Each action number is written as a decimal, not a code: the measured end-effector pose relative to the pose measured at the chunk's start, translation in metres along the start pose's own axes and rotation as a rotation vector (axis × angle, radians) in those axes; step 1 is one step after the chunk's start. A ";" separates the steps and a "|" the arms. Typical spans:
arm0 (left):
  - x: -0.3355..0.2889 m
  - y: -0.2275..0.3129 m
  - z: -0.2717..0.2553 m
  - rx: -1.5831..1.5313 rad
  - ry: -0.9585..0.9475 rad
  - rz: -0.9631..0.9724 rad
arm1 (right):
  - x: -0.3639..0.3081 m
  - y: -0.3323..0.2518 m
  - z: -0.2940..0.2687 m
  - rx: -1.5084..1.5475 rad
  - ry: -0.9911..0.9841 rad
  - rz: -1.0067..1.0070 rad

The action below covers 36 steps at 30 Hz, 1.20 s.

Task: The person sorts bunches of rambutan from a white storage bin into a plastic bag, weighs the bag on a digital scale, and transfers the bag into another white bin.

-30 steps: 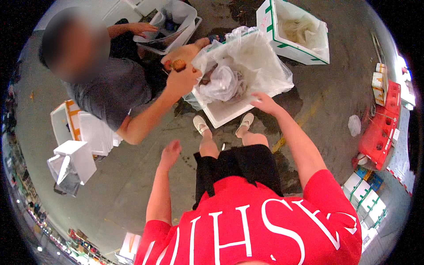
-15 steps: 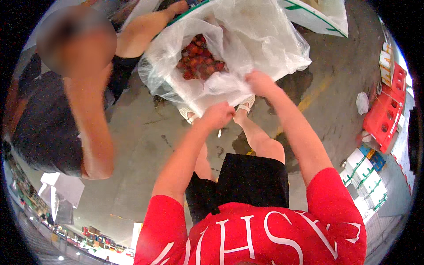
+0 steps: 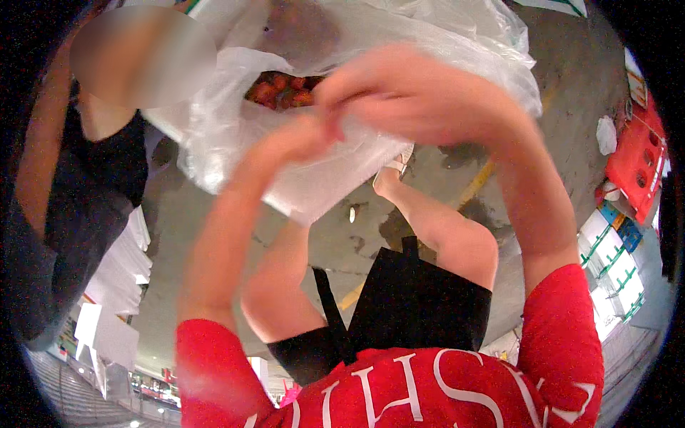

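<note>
My left hand and my right hand come together above the near part of a white box. Both are smeared by motion, and I cannot make out anything between their fingers. My right hand arches over from the right, its fingertips at the left hand. Beneath them, a clear plastic bag lines the box and spills over its rim. Several red round fruits show through a gap in the plastic. More of the dark red contents show dimly through the bag farther back.
Close on the left is another person in dark clothing. At the right stand a red plastic barrier and white boxes with green straps. A crumpled white bag lies on the wet grey floor. My feet are close to the box.
My hands have left their separate places at the box's near edge and met above it. The bag's opening over the fruits looks narrower. The person on the left has changed posture.
</note>
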<state>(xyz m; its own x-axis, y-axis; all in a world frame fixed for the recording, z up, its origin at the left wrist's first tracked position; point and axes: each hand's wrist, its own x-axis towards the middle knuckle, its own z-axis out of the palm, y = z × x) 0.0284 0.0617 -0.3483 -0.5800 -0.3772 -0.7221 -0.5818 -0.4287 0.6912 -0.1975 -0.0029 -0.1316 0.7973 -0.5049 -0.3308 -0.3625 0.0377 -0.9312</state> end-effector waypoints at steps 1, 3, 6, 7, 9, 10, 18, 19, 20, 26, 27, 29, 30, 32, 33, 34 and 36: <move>0.018 -0.016 -0.032 -0.011 0.022 -0.014 | 0.030 0.024 0.016 -0.138 -0.131 0.105; 0.050 0.047 -0.070 0.532 -0.051 0.102 | 0.052 0.117 0.022 -0.523 -0.168 0.325; 0.095 0.059 -0.143 0.754 0.489 0.256 | 0.076 0.235 -0.076 -0.707 0.209 0.374; 0.112 0.075 -0.151 0.758 0.710 0.274 | 0.075 0.252 -0.103 -0.810 0.395 0.416; 0.122 0.085 -0.136 1.000 0.156 0.234 | 0.090 0.249 -0.103 -0.799 0.376 0.363; 0.133 0.074 -0.111 1.083 0.114 0.277 | 0.092 0.253 -0.092 -0.796 0.308 0.343; 0.143 0.040 0.025 1.357 0.329 0.160 | 0.088 0.290 -0.011 -0.647 0.121 0.153; 0.145 0.041 0.037 1.381 0.343 0.130 | 0.064 0.296 -0.015 -0.635 0.143 0.205; 0.138 0.041 0.045 1.408 0.340 0.084 | 0.035 0.298 -0.016 -0.683 0.116 0.370; 0.098 0.047 0.051 1.326 0.413 -0.047 | -0.003 0.293 0.005 -1.067 -0.065 0.622; 0.103 0.045 0.050 1.290 0.463 0.000 | -0.001 0.301 0.007 -1.092 -0.083 0.633; 0.114 0.033 0.042 1.209 0.575 0.101 | 0.019 0.307 0.006 -1.044 -0.136 0.584; 0.115 0.019 0.037 1.153 0.620 0.144 | 0.034 0.305 0.006 -0.987 -0.185 0.560; 0.108 -0.001 0.023 1.031 0.699 0.178 | 0.054 0.291 0.009 -0.863 -0.280 0.554; 0.104 -0.006 0.017 0.990 0.726 0.159 | 0.046 0.297 0.013 -0.926 -0.185 0.385; 0.098 -0.011 0.010 0.966 0.729 0.115 | 0.034 0.287 0.017 -0.976 -0.173 0.404; 0.101 -0.010 0.009 1.037 0.675 -0.020 | 0.015 0.257 0.024 -1.060 -0.182 0.415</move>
<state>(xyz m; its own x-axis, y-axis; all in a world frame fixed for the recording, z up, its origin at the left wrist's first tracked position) -0.0295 0.0355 -0.4278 -0.3348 -0.8573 -0.3910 -0.9421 0.2977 0.1541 -0.2674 0.0200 -0.3793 0.5479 -0.4885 -0.6791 -0.7683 -0.6151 -0.1774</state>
